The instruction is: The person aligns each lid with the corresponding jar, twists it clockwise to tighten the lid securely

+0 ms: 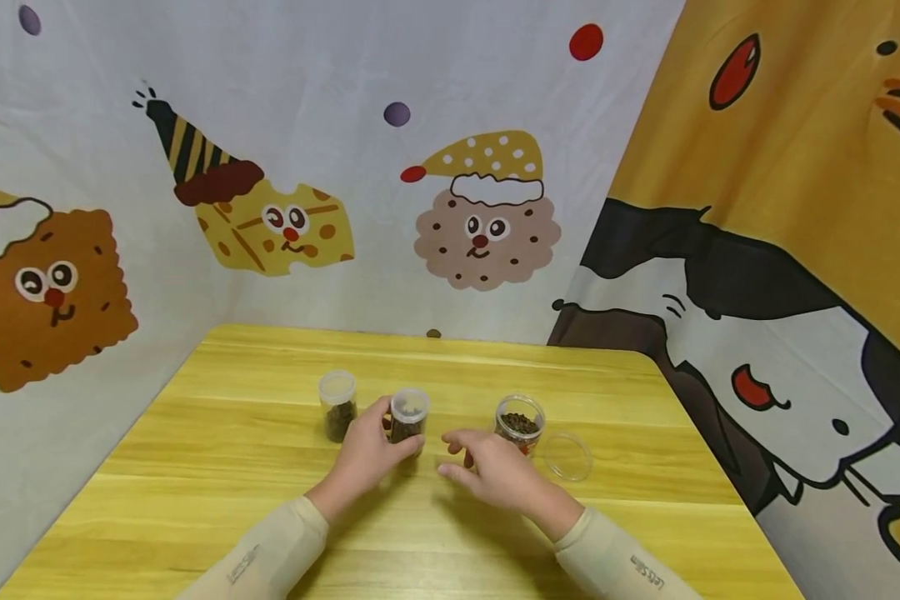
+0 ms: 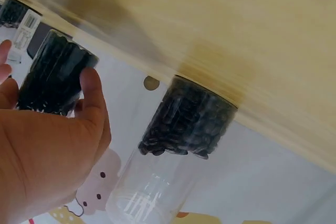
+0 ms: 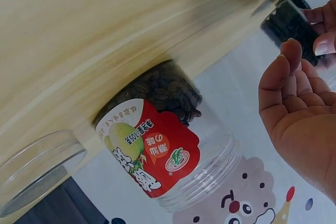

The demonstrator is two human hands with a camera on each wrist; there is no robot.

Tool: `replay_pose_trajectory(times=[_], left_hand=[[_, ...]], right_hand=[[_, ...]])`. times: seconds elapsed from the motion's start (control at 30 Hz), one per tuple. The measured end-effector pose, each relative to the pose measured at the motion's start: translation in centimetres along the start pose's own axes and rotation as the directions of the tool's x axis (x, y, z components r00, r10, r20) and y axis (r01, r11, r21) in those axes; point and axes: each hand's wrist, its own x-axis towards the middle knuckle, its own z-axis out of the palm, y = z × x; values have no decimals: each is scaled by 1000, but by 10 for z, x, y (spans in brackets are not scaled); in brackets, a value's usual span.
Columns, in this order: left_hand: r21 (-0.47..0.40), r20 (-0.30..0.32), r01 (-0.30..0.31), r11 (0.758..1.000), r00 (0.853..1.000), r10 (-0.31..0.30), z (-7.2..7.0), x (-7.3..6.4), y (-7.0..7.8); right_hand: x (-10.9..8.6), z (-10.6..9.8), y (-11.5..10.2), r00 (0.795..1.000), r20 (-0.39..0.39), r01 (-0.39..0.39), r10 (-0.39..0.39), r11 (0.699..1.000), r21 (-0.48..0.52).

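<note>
My left hand (image 1: 366, 454) grips a clear jar (image 1: 408, 408) of dark contents, thumb on the near side and fingers round the far side. The jar stands upright at the middle of the table; I cannot tell whether a lid covers it. To its left is a second clear jar (image 1: 337, 417), partly filled with dark beans, apart from the hand. My right hand (image 1: 498, 471) hovers between the held jar and an uncapped jar of brown beans (image 1: 520, 423), fingers loosely bent and holding nothing. In the right wrist view that jar bears a red fruit label (image 3: 176, 156).
A clear round lid (image 1: 589, 460) lies on the wooden table (image 1: 232, 467), right of the uncapped jar. Behind the table hangs a white cloth (image 1: 307, 67) with cartoon prints, and a yellow printed cloth (image 1: 795, 167) hangs on the right.
</note>
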Motion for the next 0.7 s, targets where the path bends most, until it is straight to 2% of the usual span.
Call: replay_pose_trajectory(times=[0.13,0.27,0.6,0.7], left_hand=[[-33,3,50,998,999,-50,1,6,1],[-35,6,74,997,997,-74,4,12,3],[18,0,139,990,990,-139,11,22,7],[38,1,141,989,990,-141,12,25,6]], right_hand=[[0,2,0,1000,5,4,-4,1000,16],[0,4,1,1000,9,14,-15,1000,20],[-3,3,3,999,32,17,-17,1000,5],[-4,4,4,999,44,14,-14,1000,9]])
